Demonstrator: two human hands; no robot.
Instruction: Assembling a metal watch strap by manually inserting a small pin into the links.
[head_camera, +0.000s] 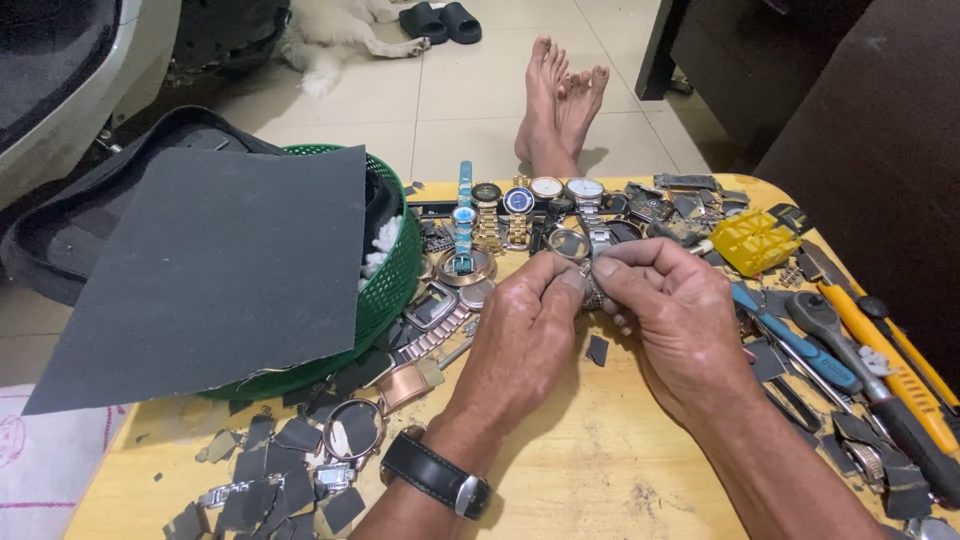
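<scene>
Green basket (395, 290), dark grey sheet (220, 270), yellow table (590, 470), black wrist strap (432, 472)

Green basket (395, 285), sandpaper sheet (215, 270), screwdrivers (880, 345)

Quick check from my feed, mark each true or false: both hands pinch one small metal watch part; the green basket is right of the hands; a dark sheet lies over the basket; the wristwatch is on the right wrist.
1. Both hands, left hand and right hand, pinch one small metal watch part: true.
2. The green basket is right of the hands: false, it stands to their left.
3. A dark sheet lies over the basket: true.
4. The wristwatch is on the right wrist: false, it is on the left wrist.
</scene>
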